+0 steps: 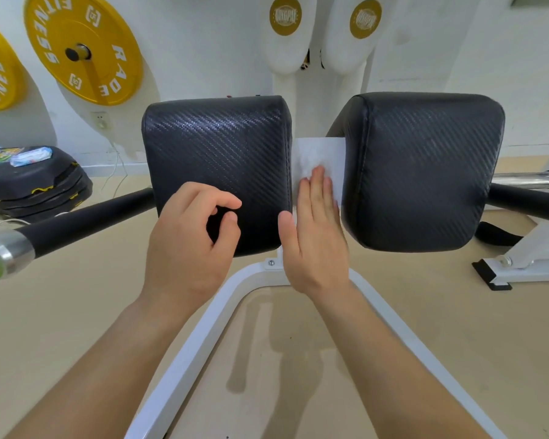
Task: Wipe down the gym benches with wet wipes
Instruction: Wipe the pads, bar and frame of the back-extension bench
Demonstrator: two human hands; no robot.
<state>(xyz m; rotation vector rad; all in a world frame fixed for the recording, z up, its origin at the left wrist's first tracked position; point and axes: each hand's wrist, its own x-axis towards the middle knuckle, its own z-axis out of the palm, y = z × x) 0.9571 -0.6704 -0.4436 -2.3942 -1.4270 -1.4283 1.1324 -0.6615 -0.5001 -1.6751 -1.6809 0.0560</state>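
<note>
Two black textured bench pads stand side by side, the left pad (pixel 217 153) and the right pad (pixel 425 166), with a narrow gap between them. A white wet wipe (pixel 322 153) lies in that gap against the right pad's inner side. My right hand (pixel 314 236) has straight fingers and presses flat on the wipe. In front of the left pad's lower edge, my left hand (pixel 187 239) hovers with loosely curled fingers and holds nothing.
A white metal frame (pixel 203 327) runs down from the pads toward me. Black handle bars (pixel 86 220) stick out on both sides. Yellow weight plates (pixel 83 49) hang at the back left. A pack of wipes (pixel 30 156) lies on stacked black plates at left.
</note>
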